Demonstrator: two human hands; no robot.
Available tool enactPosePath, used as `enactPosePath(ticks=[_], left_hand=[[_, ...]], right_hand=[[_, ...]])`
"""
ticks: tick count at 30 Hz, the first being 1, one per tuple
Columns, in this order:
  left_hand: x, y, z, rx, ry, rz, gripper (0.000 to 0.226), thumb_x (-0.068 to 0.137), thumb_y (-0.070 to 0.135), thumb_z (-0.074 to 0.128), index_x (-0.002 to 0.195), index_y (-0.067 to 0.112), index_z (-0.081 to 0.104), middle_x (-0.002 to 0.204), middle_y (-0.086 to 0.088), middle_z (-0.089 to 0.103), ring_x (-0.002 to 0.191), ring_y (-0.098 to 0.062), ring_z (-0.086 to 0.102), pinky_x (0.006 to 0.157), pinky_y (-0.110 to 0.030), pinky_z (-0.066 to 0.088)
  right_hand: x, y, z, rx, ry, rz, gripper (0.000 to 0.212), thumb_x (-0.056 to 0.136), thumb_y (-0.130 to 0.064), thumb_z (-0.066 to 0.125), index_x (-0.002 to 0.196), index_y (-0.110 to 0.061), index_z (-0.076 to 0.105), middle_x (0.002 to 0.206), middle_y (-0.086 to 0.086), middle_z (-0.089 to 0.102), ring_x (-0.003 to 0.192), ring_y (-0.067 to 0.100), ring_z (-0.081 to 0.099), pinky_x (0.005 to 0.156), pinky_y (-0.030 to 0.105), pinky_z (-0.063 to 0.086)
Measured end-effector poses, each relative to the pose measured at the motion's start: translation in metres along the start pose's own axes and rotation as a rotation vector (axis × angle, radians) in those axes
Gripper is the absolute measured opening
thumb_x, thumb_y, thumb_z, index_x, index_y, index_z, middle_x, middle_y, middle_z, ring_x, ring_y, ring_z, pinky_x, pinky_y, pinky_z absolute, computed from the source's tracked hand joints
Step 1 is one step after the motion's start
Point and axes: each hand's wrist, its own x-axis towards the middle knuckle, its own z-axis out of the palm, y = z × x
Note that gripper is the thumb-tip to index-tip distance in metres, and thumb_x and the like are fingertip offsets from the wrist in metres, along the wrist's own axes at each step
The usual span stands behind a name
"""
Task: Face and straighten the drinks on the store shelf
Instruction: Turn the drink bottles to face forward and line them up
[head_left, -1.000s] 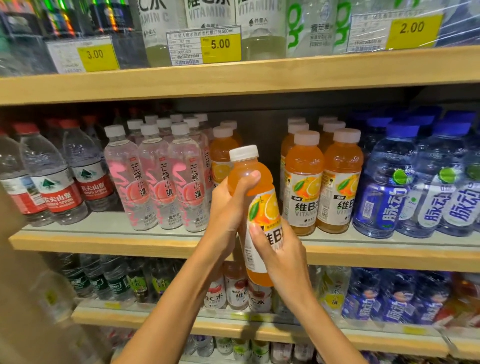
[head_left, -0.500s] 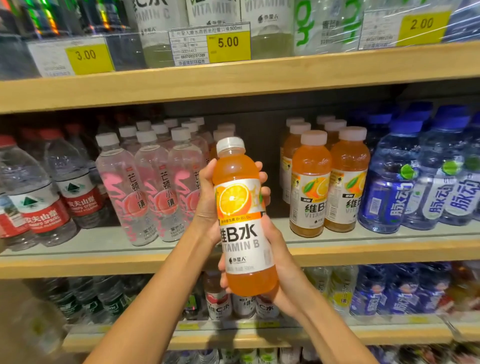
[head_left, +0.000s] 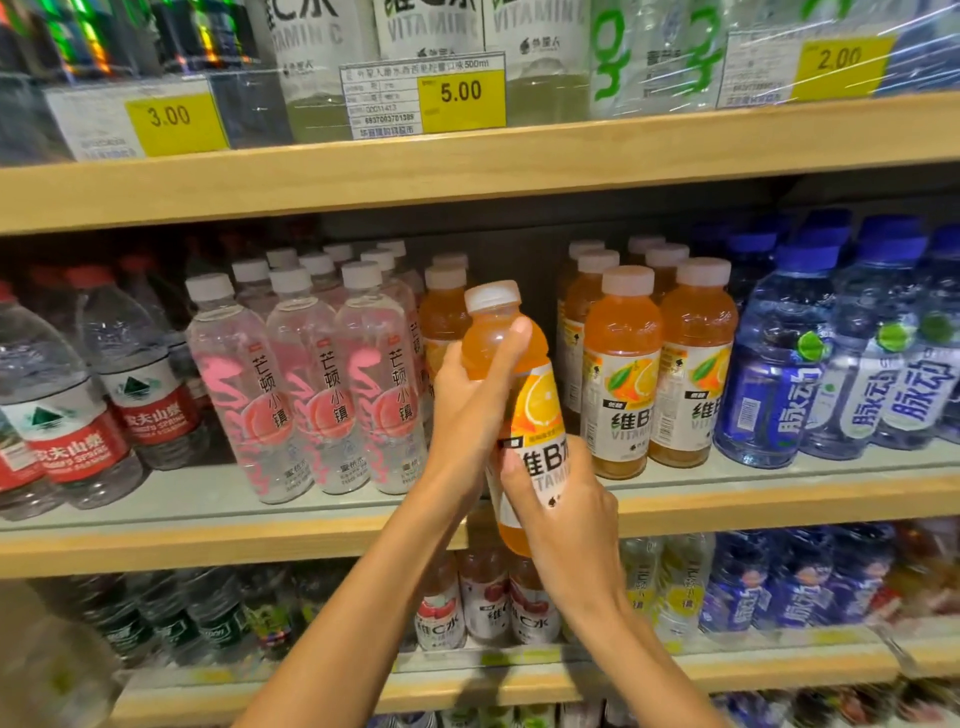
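Raised toward the shelf (head_left: 208, 545), orange bottle (head_left: 540, 405) now tilts; left hand (head_left: 467, 405) and right hand (head_left: 566, 519) grip it.

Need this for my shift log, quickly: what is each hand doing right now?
Left hand: closed, holding the orange Vitamin B bottle near its top.
Right hand: closed, holding the same bottle lower down, at the label.

The white-labelled orange plastic bottle (head_left: 543, 415) reads 维B; above it, the left yellow paper price tag (head_left: 169, 117) reads 3.00, the middle tag (head_left: 461, 93) 5.00, the right tag (head_left: 839, 58) 2.00.
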Motion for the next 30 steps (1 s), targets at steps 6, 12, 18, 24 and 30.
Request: enactPosePath(ticks=[6,12,18,24,30], left_hand=[[0.002,-0.008,0.000,-0.080,0.072,-0.027,0.022,0.083,0.041,0.067,0.088,0.020,0.063,0.082,-0.004,0.071,0.078,-0.019,0.070,0.073,-0.034,0.057],[0.009,-0.004,-0.013,-0.342,-0.193,-0.268,0.043,0.070,0.044,0.071,0.097,0.010,0.069,0.091,-0.013,0.072,0.077,-0.025,0.069,0.069,-0.035,0.058],[0.017,-0.008,-0.026,-0.642,-0.588,-0.423,0.063,0.058,0.047,0.085,0.105,0.008,0.069,0.097,-0.011,0.068,0.083,-0.026,0.067,0.075,-0.036,0.056],[0.020,-0.015,-0.030,-0.592,-0.611,-0.386,0.064,0.063,0.052,0.080,0.108,0.008,0.071,0.102,-0.013,0.070,0.090,-0.025,0.068,0.083,-0.036,0.056],[0.012,-0.010,-0.029,-0.051,-0.198,-0.134,0.039,0.088,0.052,0.050,0.098,0.018,0.064,0.079,0.005,0.073,0.072,-0.006,0.069,0.061,-0.018,0.053]], right_hand=[[-0.005,0.006,0.001,-0.051,-0.033,-0.029,0.057,0.075,-0.078,0.035,0.102,-0.029,0.046,0.081,-0.011,0.063,0.073,0.001,0.059,0.057,0.014,0.041],[0.005,0.006,-0.012,0.546,-0.339,0.178,0.043,0.083,-0.055,0.050,0.116,-0.028,0.059,0.107,-0.013,0.071,0.102,0.005,0.066,0.076,0.015,0.051],[0.008,0.005,-0.011,0.802,-0.550,0.349,0.065,0.076,-0.066,0.057,0.130,-0.029,0.056,0.129,0.011,0.061,0.122,0.031,0.055,0.106,0.053,0.040],[0.000,0.004,-0.001,0.646,-0.459,0.257,0.046,0.080,-0.074,0.045,0.112,-0.046,0.065,0.117,-0.007,0.069,0.113,0.011,0.062,0.088,0.023,0.053],[0.002,0.009,-0.001,0.451,-0.259,0.116,0.065,0.078,-0.072,0.044,0.122,-0.024,0.055,0.108,-0.006,0.071,0.101,0.009,0.067,0.083,0.025,0.054]])
